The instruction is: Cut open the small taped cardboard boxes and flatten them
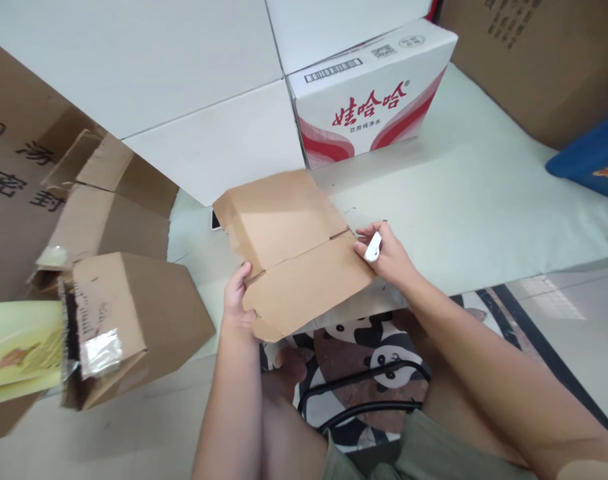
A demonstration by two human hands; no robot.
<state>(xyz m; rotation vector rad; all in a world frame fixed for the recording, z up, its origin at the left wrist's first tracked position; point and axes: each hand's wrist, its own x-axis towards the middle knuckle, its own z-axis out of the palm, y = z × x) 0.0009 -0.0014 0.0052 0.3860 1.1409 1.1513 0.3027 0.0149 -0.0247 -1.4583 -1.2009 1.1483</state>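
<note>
A creased, torn-edged piece of brown cardboard is held over the edge of the pale-covered surface. My left hand is closed on its left edge, thumb on top near the fold. At the right edge, my right hand has its fingers against the cardboard, close to a slit at the fold. A small white object with a rounded end is also tucked in my right hand; most of it is hidden by the fingers, so I cannot tell its kind. The dark corner of a phone shows behind the cardboard.
Large white boxes and a white-and-red water carton stand at the back. Opened brown boxes and a yellow package are at left. A blue container is at right. Below is a panda-patterned seat with black bars.
</note>
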